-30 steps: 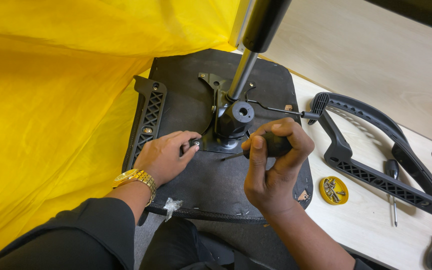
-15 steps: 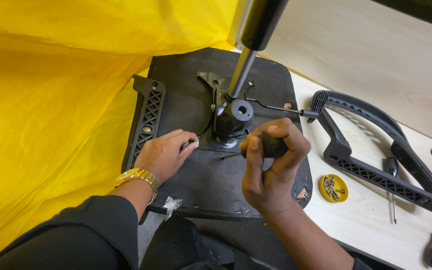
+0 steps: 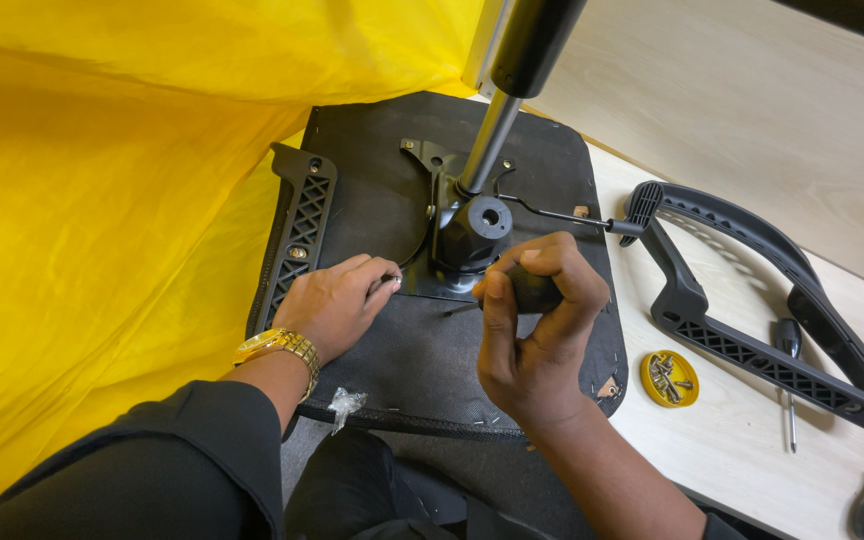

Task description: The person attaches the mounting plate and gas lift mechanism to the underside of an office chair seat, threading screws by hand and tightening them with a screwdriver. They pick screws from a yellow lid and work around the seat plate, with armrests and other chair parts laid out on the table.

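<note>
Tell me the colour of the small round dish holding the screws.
Yellow. The small round dish sits on the pale table, clearest in the head view.

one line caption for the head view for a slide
Right hand grips a screwdriver at a chair seat's base plate; left hand rests beside it.

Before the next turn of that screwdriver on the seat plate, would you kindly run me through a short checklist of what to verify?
1. Right hand has a firm grip on the screwdriver: ok, fingers wrap its black handle.
2. Tip seated in the screw head: cannot tell, the tip is hidden by the hands.
3. Left hand steadying at the plate's edge: ok, its fingertips rest beside the metal mounting plate.
4. Seat underside lying flat: ok, it rests on the table.
5. Spare screws within reach: ok, the yellow lid holds several.
6. Armrest frame clear of the work: ok, it lies to the right, apart from the hands.
</note>
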